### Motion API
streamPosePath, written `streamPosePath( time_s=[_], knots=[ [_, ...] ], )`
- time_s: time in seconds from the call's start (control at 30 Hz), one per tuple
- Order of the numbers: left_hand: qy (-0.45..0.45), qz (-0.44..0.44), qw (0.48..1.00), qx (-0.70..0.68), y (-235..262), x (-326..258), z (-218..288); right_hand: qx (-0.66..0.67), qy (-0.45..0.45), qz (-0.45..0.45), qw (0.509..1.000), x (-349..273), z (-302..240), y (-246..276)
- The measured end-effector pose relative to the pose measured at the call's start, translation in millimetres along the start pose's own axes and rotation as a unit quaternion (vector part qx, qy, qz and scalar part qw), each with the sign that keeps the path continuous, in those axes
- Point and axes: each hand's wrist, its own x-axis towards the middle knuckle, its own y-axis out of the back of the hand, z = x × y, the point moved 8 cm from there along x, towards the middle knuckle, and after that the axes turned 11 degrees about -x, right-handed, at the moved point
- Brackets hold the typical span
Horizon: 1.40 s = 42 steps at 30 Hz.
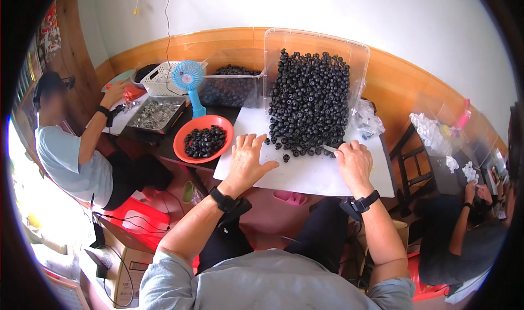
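Small black ring-like parts [309, 94] fill a clear plastic box [360, 64] lying tipped toward me, and its front ones spill onto a white board [305, 176]. My left hand [248, 161], fingers spread and holding nothing, hovers over the board's left part, beside the spilled pieces. My right hand [355, 165] is closed round a thin, pale, blade-like tool [328, 148]; its tip reaches the edge of the pile, and the grip hides the rest. Left of my left hand, an orange bowl [177, 144] contains more black parts.
A blue handheld fan [188, 78] stands behind the bowl. Farther left are a metal tray [176, 113] of small shiny pieces and a white basket [158, 80]. A clear bag [367, 121] lies right of the box. People work at left [73, 130] and right [464, 239].
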Motion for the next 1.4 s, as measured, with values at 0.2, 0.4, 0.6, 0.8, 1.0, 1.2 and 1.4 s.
streamPosePath(
  time_s=[0.2,0.4,0.6,0.8,1.0,1.2,1.4],
  knots=[
    [0.074,-0.042,0.996,-0.005,-26.5,16.9,-9.2,-0.153,-0.005,-0.089,0.984,-8.2,11.5,-15.9],
    [0.023,0.016,0.999,-0.04,-32.1,1.8,-9.1,-0.116,-0.036,-0.166,0.979,-2.3,27.6,-6.9],
    [-0.007,0.038,0.999,-0.026,-34.0,-2.3,-1.4,-0.064,-0.016,-0.281,0.957,-3.9,13.1,-22.2],
    [-0.028,0.044,0.998,-0.025,-33.1,-5.0,0.5,-0.01,-0.002,-0.268,0.963,13.4,-34.7,-28.7],
    [-0.029,0.045,0.998,-0.024,-33.8,-5.1,3.4,0.014,0.006,-0.223,0.975,29.8,-63.1,-34.6],
    [-0.027,0.047,0.998,-0.03,-31.0,-5.1,3.7,0.018,0.039,-0.178,0.983,23.1,-53.7,-5.3],
    [-0.037,0.067,0.995,-0.061,-29.9,-6.0,0.7,-0.029,0.11,-0.133,0.985,-13.9,-30.5,-2.9]
  ],
)
